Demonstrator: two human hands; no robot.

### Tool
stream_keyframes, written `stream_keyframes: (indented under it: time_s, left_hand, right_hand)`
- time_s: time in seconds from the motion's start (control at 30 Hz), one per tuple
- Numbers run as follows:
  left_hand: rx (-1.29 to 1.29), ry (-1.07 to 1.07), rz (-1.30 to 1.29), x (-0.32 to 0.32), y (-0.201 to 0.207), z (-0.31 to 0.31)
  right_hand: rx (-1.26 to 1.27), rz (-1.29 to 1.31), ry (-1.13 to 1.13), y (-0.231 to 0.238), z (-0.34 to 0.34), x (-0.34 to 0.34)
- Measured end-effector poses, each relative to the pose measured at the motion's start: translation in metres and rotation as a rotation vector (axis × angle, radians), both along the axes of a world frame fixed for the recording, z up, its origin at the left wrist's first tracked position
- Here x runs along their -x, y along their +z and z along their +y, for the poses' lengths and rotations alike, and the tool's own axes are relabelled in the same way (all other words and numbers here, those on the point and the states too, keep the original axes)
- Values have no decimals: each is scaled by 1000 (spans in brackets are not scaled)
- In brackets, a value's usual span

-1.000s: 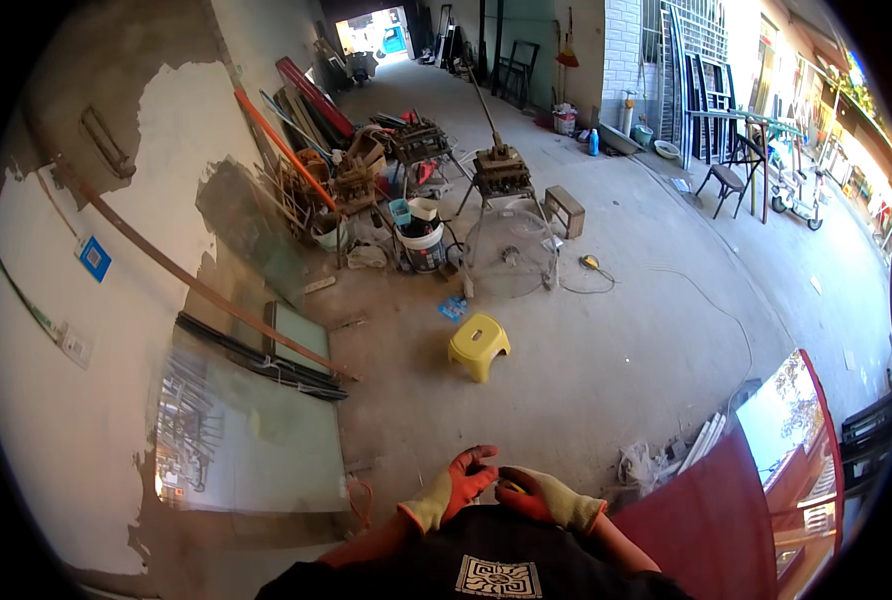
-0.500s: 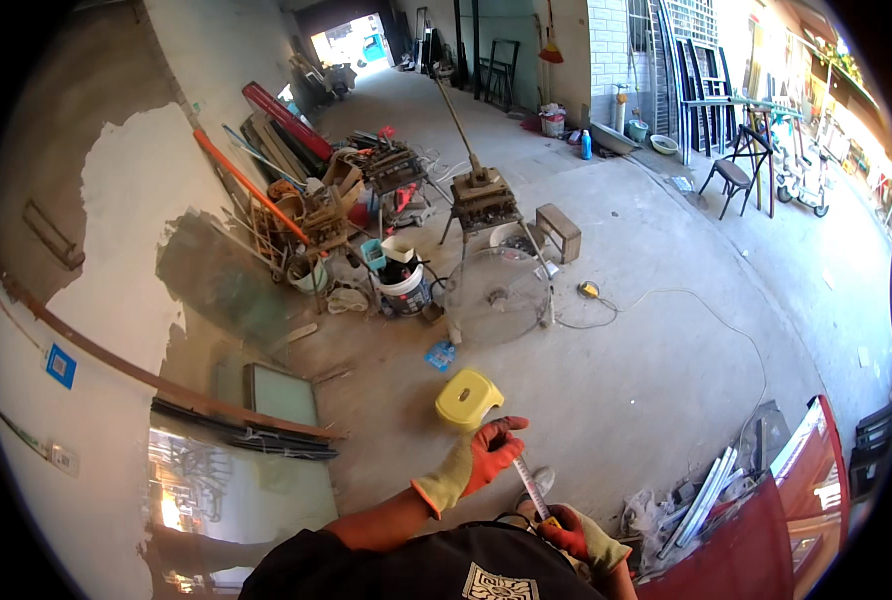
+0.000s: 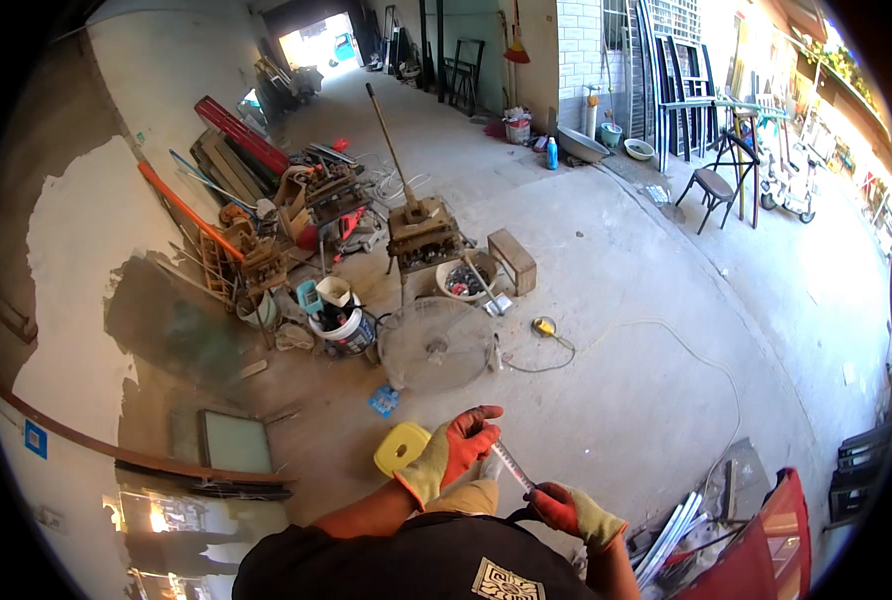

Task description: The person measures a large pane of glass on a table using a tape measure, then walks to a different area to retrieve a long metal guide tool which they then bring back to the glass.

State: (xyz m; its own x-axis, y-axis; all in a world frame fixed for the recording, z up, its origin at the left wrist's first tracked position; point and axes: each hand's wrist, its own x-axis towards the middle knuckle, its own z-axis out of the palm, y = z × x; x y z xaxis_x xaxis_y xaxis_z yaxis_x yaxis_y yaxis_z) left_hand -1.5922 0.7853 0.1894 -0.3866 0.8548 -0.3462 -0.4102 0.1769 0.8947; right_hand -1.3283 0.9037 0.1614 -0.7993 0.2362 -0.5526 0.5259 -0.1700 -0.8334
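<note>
Both my hands wear work gloves with red palms and yellowish cuffs. My left hand (image 3: 458, 446) is closed with its fingers pinched at the far end of a pulled-out measuring tape (image 3: 512, 467). The pale blade slants down to my right hand (image 3: 578, 514), which is closed around the tape's case; the glove mostly covers the case. In front of my body the short stretch of blade hangs in the air. A yellow plastic stool (image 3: 401, 446) stands on the floor just beyond my left hand, partly hidden by the glove.
Ahead stand a round wire fan guard (image 3: 436, 345), a metal machine with a long lever (image 3: 424, 232), a wooden stool (image 3: 513, 262) and a bucket of tools (image 3: 346, 330). A cable (image 3: 701, 355) crosses the floor. Metal profiles (image 3: 669, 540) and a red panel (image 3: 766, 540) lie at lower right.
The view has turned rightward, so the room's things sit farther left. My right hand has come up and forward with the tape case. The blade still spans both hands.
</note>
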Motion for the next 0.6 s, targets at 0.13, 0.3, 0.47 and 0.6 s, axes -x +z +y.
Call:
stream_keyframes:
  time_s: [0.13, 0.3, 0.47, 0.6]
  left_hand:
    - [13, -79, 21, 27, -17, 127]
    - [-36, -186, -18, 55, -5, 284]
    - [-111, -353, 5, 63, 45, 446]
    - [-248, -409, -110, 42, 38, 536]
  right_hand:
    - [68, -72, -114, -17, 97, 20]
    - [101, -219, -273, -30, 204, -4]
    - [147, -208, -614, -47, 299, -51]
    - [160, -233, -616, -25, 370, -51]
